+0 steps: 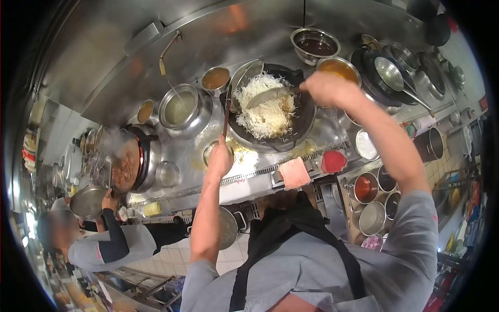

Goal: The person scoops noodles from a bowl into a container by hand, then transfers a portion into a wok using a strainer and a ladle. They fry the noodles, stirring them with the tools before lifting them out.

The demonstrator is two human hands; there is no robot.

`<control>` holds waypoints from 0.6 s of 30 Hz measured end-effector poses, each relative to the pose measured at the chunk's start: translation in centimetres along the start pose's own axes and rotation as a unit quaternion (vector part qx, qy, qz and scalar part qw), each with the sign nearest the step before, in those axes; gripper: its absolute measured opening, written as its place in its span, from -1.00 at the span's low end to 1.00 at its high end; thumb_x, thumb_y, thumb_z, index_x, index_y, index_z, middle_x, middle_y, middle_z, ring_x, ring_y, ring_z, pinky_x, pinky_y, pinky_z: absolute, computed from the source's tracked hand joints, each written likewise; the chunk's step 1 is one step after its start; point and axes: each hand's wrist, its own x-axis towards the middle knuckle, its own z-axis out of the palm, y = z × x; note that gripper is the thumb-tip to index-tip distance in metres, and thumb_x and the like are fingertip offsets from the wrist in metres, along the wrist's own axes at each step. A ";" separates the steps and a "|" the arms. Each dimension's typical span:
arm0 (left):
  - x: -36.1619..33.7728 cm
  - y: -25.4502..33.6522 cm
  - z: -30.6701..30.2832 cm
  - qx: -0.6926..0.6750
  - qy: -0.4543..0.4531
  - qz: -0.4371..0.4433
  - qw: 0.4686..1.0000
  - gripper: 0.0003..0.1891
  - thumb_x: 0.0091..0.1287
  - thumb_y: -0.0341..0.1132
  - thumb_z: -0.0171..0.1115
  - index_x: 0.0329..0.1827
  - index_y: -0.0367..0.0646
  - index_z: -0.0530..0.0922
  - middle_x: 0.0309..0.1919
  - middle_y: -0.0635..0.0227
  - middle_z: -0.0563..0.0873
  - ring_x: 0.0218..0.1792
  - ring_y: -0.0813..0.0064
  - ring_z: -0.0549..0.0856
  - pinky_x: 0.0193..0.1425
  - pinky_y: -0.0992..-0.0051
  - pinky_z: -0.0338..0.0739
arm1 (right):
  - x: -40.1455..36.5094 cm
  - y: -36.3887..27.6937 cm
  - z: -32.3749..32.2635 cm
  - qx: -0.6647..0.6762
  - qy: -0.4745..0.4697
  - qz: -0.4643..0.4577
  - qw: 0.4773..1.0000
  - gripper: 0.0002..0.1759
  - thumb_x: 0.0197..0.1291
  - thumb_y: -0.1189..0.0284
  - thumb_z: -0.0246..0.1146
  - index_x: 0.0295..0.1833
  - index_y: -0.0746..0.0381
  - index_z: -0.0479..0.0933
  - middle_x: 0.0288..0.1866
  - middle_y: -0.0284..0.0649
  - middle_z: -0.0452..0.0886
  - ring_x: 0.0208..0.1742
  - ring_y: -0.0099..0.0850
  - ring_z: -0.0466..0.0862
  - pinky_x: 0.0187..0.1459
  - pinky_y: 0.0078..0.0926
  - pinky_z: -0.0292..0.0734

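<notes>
A black wok (306, 122) stands on the steel range in front of me, holding a heap of thin white noodles (264, 117), partly browned on the right. My right hand (325, 89) is closed round the handle of a metal wok spatula (267, 97), its blade lying across the noodles from the right. On the other side, my left hand (220, 157) grips the lower end of a long wooden handle (227, 112). That handle runs up along the wok's left rim to a metal hoop (248, 69), which looks like a strainer and overlaps the wok's upper left.
Steel pots of liquid (178, 106) stand left of the wok; a bowl of dark sauce (315, 46) sits behind. Stacked woks and a perforated ladle (389, 73) are at right. Cloths (294, 173) lie along the front edge. A co-worker (112, 244) works at a steaming wok (126, 165).
</notes>
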 end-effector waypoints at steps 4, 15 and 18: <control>0.3 0.6 -0.7 -0.007 -0.015 -0.009 1.000 -0.34 0.37 -0.54 0.08 0.52 -0.72 0.23 -0.16 -0.50 0.72 -0.08 -0.36 0.77 0.07 -0.09 0.65 | -2.4 0.4 -6.7 0.084 0.011 0.005 0.996 -0.48 0.27 0.63 0.21 0.32 0.11 0.72 0.13 -0.01 0.81 0.17 -0.03 0.80 0.20 -0.10 0.71; 1.0 1.2 -0.4 0.024 -0.011 -0.007 1.000 -0.39 0.43 -0.51 0.07 0.53 -0.61 0.26 0.00 -0.53 0.70 -0.02 -0.42 0.76 0.13 -0.15 0.64 | 3.1 -0.2 -5.5 -0.047 -0.043 -0.061 0.996 -0.67 0.24 0.60 0.26 0.04 0.15 0.81 0.01 -0.03 0.84 0.04 0.01 0.82 0.06 -0.09 0.75; 1.0 0.5 0.3 0.031 0.031 0.028 0.999 -0.41 0.42 -0.52 0.05 0.51 -0.59 0.27 0.00 -0.52 0.69 -0.02 -0.42 0.76 0.11 -0.16 0.64 | 3.1 -2.1 -2.6 0.000 -0.031 -0.040 0.999 -0.77 0.26 0.49 0.37 -0.02 0.23 0.84 0.07 -0.01 0.84 0.08 -0.05 0.84 0.11 -0.15 0.74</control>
